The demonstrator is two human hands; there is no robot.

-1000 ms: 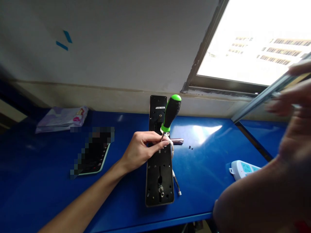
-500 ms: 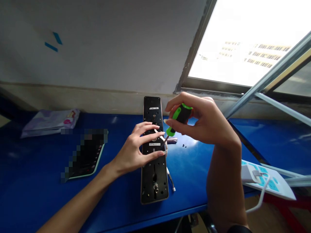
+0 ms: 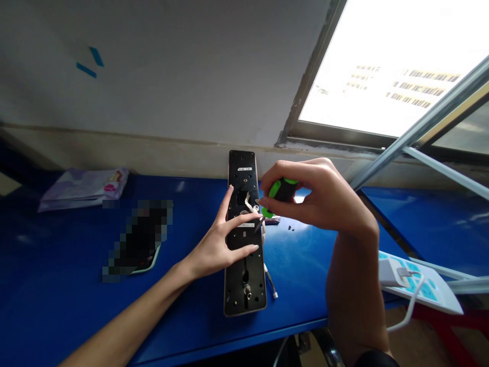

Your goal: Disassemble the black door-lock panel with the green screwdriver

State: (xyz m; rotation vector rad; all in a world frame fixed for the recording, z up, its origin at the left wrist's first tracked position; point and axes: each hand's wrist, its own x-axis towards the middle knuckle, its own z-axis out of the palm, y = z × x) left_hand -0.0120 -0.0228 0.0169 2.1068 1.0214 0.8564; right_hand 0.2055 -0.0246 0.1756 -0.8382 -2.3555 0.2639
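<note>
A long black door lock panel (image 3: 244,265) lies on the blue table, pointing away from me, its holes and screw posts facing up. My left hand (image 3: 217,242) rests across its middle with fingers spread, one at the left edge and the others reaching towards the right. In my right hand (image 3: 309,191) is a green and black screwdriver (image 3: 283,191), tilted so that its shaft points down and left. Its tip is at the panel's right side, between the left thumb and a finger; whether it sits in a screw I cannot tell. A white cable (image 3: 250,204) emerges from the panel.
Several tiny dark bits (image 3: 291,229) lie right of the panel. A cable end with a white plug (image 3: 275,294) is beside it. Leftward are a phone (image 3: 139,237) and a purple packet (image 3: 86,188). A power strip (image 3: 428,288) and metal bars (image 3: 405,142) stand at the right.
My left hand's fingers have spread wider, one moving to the panel's left edge, uncovering the cable. My right hand has tipped slightly lower with the screwdriver. The view has shifted a little.
</note>
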